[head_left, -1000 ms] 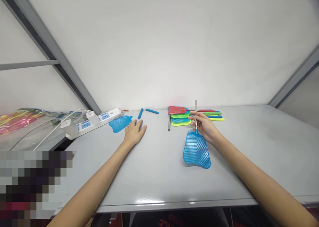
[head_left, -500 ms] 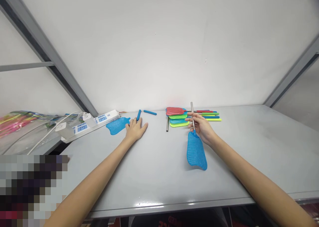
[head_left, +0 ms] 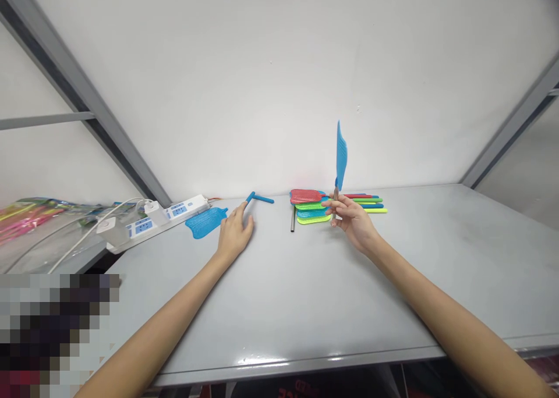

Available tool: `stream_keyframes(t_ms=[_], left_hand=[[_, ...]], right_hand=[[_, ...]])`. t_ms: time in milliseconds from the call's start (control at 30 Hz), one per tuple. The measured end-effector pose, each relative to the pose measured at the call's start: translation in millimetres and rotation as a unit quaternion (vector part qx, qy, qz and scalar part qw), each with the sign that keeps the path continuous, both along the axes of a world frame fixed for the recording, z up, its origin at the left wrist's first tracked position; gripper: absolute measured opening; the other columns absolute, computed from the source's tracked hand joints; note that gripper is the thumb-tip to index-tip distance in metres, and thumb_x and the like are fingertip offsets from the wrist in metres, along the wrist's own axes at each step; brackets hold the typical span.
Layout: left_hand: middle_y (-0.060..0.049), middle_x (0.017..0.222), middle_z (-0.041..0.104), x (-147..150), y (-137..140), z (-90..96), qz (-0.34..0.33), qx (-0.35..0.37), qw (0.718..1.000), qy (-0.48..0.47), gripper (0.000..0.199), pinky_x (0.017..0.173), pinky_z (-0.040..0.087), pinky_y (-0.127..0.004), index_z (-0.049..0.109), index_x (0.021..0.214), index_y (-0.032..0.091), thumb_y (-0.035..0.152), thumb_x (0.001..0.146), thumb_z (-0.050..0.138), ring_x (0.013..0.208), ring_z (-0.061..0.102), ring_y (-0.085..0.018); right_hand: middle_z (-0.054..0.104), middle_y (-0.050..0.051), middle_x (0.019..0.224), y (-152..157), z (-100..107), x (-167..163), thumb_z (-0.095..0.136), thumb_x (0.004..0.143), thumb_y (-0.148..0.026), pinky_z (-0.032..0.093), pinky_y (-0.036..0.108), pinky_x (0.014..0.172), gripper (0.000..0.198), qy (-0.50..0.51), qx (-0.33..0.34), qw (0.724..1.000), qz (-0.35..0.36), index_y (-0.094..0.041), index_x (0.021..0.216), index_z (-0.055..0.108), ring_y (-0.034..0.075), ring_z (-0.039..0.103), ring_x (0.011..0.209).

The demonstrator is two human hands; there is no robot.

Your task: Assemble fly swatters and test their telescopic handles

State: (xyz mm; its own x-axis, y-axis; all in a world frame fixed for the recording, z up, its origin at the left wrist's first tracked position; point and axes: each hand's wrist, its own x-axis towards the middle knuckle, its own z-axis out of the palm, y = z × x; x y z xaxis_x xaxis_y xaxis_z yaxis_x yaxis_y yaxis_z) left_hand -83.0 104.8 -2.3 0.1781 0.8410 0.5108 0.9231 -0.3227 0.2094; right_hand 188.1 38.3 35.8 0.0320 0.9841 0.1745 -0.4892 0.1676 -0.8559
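Note:
My right hand (head_left: 354, 220) is closed around the metal rod of a blue fly swatter (head_left: 341, 156). The swatter stands upright, its blue mesh head turned edge-on above my fingers. Over at the left, my left hand (head_left: 234, 232) has its fingertips closed on the near end of a short blue handle sleeve (head_left: 250, 198). A second blue handle sleeve (head_left: 264, 199) lies just beyond, its left end by the first one. Beside my left hand rests a loose blue swatter head (head_left: 205, 222). A bare metal rod (head_left: 293, 219) lies left of my right hand.
Red, green, blue and yellow fly swatters (head_left: 308, 197) are stacked against the back wall, handles to the right. A white power strip (head_left: 159, 220) with plugs and cables lies at the left edge. Plastic-bagged colourful items (head_left: 39, 217) sit farther left. Metal frame posts flank the table (head_left: 279, 305).
The swatter in my right hand has swung from head-down to head-up. My left fingers have drawn together on the blue sleeve, which has shifted slightly right towards the other sleeve.

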Motion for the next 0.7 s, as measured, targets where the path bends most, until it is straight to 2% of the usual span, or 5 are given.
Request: stream_keyframes(t_ms=[133,333,467,567,700], left_hand=[[-0.006,0.122,0.042,4.6,-5.8,5.9,-0.042,0.017,0.999,-0.028,0.046,0.087,0.028,-0.033,0.026,0.123,0.017,0.029,0.079,0.029,0.111,0.038,-0.019],[-0.006,0.118,0.048,10.5,-18.5,14.2,-0.094,-0.005,0.992,-0.083,0.046,0.088,0.026,-0.033,0.022,0.124,0.017,0.028,0.08,0.029,0.111,0.038,-0.018],[-0.005,0.115,0.05,16.2,-29.4,17.9,-0.128,-0.025,0.984,-0.117,0.042,0.087,0.028,-0.034,0.025,0.122,0.019,0.03,0.081,0.03,0.11,0.04,-0.018],[-0.004,0.113,0.052,22.1,-35.8,18.5,-0.168,-0.047,0.971,-0.161,0.042,0.088,0.029,-0.034,0.028,0.12,0.02,0.032,0.08,0.034,0.108,0.042,-0.018],[-0.006,0.109,0.055,29.5,-41.7,17.9,-0.221,-0.074,0.938,-0.255,0.037,0.09,0.028,-0.035,0.032,0.115,0.02,0.032,0.08,0.036,0.109,0.042,-0.017]], right_hand=[[0.062,0.002,0.079,-1.0,-0.8,-1.0,0.052,0.062,-0.009,0.039,0.019,0.045,0.022,-0.005,0.01,1.0,-0.004,-0.019,0.082,0.051,0.012,0.052,0.066],[0.061,0.002,0.085,-2.1,2.5,-0.8,0.056,0.065,-0.018,0.037,0.018,0.045,0.01,0.022,0.021,0.999,-0.013,-0.019,0.075,0.052,0.01,0.052,0.067],[0.061,0.002,0.081,3.4,-0.3,5.4,0.055,0.069,-0.026,0.037,0.017,0.045,0.01,0.036,-0.015,0.999,-0.029,-0.019,0.076,0.055,0.008,0.05,0.063],[0.061,0.001,0.074,6.5,-3.4,8.5,0.052,0.071,-0.03,0.036,0.018,0.045,0.019,0.04,-0.024,0.998,-0.037,-0.019,0.085,0.057,0.008,0.048,0.059],[0.055,-0.002,0.056,6.7,-6.4,8.0,0.05,0.072,-0.036,0.033,0.018,0.043,0.024,0.034,-0.018,0.999,-0.032,-0.019,0.086,0.058,0.008,0.045,0.052]])
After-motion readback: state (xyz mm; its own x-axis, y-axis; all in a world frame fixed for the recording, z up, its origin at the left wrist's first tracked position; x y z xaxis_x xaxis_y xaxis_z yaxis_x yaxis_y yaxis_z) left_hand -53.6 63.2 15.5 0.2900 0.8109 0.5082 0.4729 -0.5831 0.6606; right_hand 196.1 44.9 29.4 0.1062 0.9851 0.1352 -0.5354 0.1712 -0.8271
